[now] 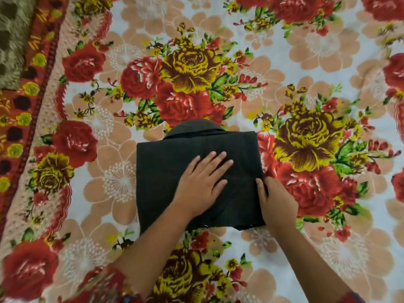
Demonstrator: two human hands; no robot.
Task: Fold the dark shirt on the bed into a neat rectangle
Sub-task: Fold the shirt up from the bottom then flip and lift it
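The dark shirt (161,171) lies in the middle of the bed as a compact, roughly square fold, with its collar sticking out at the far edge. My left hand (202,182) lies flat on top of it, palm down, fingers spread toward the far right. At the shirt's right edge sits my right hand (277,202), its thumb on top of the cloth and its fingers hidden under or beside the edge, so it seems to pinch that side.
The bed is covered by a flowered sheet (306,62) in red, yellow and peach. A red patterned border (28,106) runs along the left side, and an olive patterned cloth (11,40) shows at the top left corner.
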